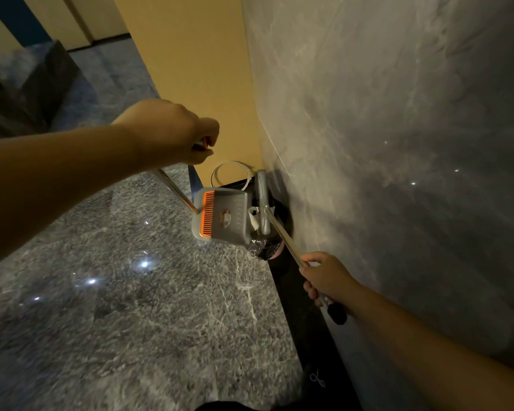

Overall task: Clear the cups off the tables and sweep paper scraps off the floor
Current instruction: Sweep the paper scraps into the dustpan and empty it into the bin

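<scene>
While the person tips the grey dustpan (224, 216) over the black-lined bin (261, 250) in the corner, the left hand (175, 132) is clenched round the top of the pan's metal handle (177, 189) and the right hand (327, 275) grasps the broom's pole (282, 232) near its black end. A white paper scrap (253, 218) sits at the pan's lip, just beside the broom head (263, 203), over the bin's opening.

Much could slip here, I think. The pan hangs on a long handle, so a small twist of the left grip might swing it and send the scrap onto the marbled floor (131, 292) rather than into the liner. The broom head, crowded against the grey wall (398, 143), could snag the bag's edge and drag it loose. No cups are in view.
</scene>
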Motion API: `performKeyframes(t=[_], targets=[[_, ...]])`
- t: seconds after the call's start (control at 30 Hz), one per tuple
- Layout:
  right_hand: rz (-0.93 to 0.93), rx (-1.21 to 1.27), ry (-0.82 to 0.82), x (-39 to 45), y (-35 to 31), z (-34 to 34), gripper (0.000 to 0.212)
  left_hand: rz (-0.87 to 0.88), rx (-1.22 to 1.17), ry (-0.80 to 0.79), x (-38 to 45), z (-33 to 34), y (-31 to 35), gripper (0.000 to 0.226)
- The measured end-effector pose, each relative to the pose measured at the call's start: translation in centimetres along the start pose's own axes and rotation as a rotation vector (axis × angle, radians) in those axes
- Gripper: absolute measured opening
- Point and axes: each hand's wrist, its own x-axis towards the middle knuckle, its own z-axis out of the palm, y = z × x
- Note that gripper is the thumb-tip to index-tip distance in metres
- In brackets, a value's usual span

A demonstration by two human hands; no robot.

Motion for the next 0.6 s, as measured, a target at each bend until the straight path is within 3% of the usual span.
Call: performKeyframes(t=[0.4, 0.6], targets=[[-0.035, -0.053, -0.032, 0.9, -0.4, 1.7, 0.023, -0.015, -0.026, -0.037, 0.4, 0.3, 0.3, 0.026], [0.044, -0.097, -0.010, 2.0, 0.0, 0.9, 0.030, -0.064, -0.037, 0.043, -1.1, -0.6, -2.1, 0.027]])
